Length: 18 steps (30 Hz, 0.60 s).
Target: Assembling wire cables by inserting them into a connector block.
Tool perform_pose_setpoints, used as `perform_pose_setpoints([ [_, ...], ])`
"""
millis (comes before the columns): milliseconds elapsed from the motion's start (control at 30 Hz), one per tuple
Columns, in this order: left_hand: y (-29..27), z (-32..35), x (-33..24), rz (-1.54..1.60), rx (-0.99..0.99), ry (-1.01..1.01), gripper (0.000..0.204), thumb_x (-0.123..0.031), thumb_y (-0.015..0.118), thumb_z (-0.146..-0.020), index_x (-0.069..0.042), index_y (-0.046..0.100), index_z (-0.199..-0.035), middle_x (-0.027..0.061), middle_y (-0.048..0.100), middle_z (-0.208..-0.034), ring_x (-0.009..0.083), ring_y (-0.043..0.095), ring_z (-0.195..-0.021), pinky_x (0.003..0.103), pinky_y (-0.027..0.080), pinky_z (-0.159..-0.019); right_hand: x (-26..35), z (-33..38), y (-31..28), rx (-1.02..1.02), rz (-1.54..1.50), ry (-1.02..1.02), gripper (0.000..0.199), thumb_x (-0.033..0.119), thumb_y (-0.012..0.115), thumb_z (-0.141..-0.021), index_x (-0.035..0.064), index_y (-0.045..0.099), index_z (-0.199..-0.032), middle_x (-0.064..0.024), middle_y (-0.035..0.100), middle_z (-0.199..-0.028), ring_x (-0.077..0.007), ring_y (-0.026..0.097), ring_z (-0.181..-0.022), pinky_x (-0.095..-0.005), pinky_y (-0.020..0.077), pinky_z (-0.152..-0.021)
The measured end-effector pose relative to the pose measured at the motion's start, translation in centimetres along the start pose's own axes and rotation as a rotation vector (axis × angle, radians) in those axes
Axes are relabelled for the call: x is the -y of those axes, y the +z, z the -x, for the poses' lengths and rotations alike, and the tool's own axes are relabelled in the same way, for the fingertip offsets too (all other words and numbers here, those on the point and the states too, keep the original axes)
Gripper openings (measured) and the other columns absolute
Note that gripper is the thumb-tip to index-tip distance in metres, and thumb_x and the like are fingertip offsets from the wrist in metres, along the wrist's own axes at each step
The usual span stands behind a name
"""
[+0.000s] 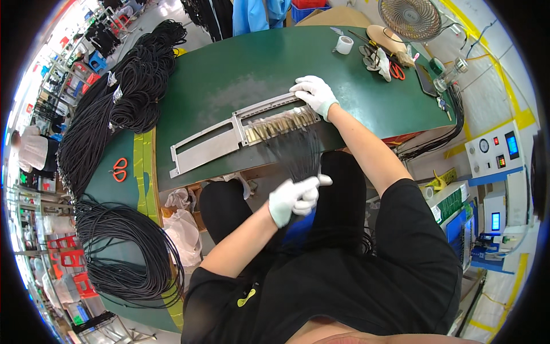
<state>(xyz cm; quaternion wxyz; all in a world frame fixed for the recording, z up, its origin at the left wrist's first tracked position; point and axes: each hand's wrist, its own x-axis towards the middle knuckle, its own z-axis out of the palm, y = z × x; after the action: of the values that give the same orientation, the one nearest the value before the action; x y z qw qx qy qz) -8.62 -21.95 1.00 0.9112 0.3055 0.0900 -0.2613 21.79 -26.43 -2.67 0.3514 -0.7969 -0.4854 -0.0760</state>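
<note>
A long silver metal frame (pixel 209 153) lies slanted along the near edge of the green table. Its right half holds a row of brass-coloured cable ends (pixel 281 124), packed side by side. From them a fan of thin black cables (pixel 298 153) hangs over the table edge toward my lap. My left hand (pixel 293 200), in a white glove, is closed around these cables below the edge. Also gloved in white, my right hand (pixel 315 94) grips the right end of the frame, its fingers bent over the far corner; the thumb is hidden.
Large coils of black cable (pixel 137 86) lie at the left, with another coil (pixel 126 252) nearer me. Orange-handled scissors (pixel 119 170) rest between them. At the far right are a tape roll (pixel 344 45), tools, a phone (pixel 425 79) and a fan (pixel 409 20).
</note>
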Motion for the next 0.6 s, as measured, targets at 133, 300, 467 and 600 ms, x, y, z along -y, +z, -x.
perform_pose_setpoints([
  [133, 5.0, 2.2, 2.3, -0.095, 0.089, -0.074, 0.032, -0.021, 0.047, -0.103, -0.002, 0.053, -0.128, -0.0069, 0.034, -0.061, 0.0026, 0.027, -0.045, 0.02, 0.023, -0.042, -0.5, -0.4, -0.6, -0.012, 0.007, -0.028, 0.021, 0.029, 0.063, -0.084, 0.0187, 0.075, -0.099, -0.0098, 0.067, -0.113, -0.0293, 0.056, -0.114, -0.0394, 0.0431, -0.1],
  [300, 5.1, 8.7, -2.2, 0.086, 0.192, 0.32, 0.034, -0.018, 0.047, -0.102, 0.007, 0.052, -0.125, -0.0056, 0.033, -0.059, 0.0037, 0.027, -0.041, 0.021, 0.021, -0.039, 2.1, 0.2, -2.5, -0.21, -1.039, 0.439, 0.052, 0.021, 0.066, -0.092, 0.0029, 0.048, -0.138, -0.0117, 0.054, -0.136, -0.0225, 0.05, -0.124, -0.036, 0.039, -0.105],
  [467, 6.1, 14.4, -8.0, 0.068, -0.014, 0.922, 0.029, -0.028, 0.034, -0.107, -0.006, 0.049, -0.12, -0.006, 0.03, -0.062, 0.0037, 0.025, -0.038, 0.021, 0.024, -0.036, 14.9, 3.6, -0.5, 0.355, -1.288, 0.154, 0.042, 0.024, 0.066, -0.09, 0.0006, 0.052, -0.123, -0.0052, 0.062, -0.108, -0.0135, 0.057, -0.099, -0.03, 0.0471, -0.089],
  [600, 4.8, 14.8, -9.9, 0.064, -0.217, 1.178, 0.03, -0.023, 0.037, -0.107, -0.001, 0.05, -0.122, -0.005, 0.025, -0.063, 0.0043, 0.023, -0.042, 0.02, 0.026, -0.038, 28.1, 9.9, 0.1, 0.968, -1.366, -0.057, 0.088, 0.03, 0.08, -0.081, 0.0019, 0.027, -0.146, -0.0101, 0.062, -0.112, -0.0149, 0.058, -0.105, -0.0334, 0.0457, -0.094],
])
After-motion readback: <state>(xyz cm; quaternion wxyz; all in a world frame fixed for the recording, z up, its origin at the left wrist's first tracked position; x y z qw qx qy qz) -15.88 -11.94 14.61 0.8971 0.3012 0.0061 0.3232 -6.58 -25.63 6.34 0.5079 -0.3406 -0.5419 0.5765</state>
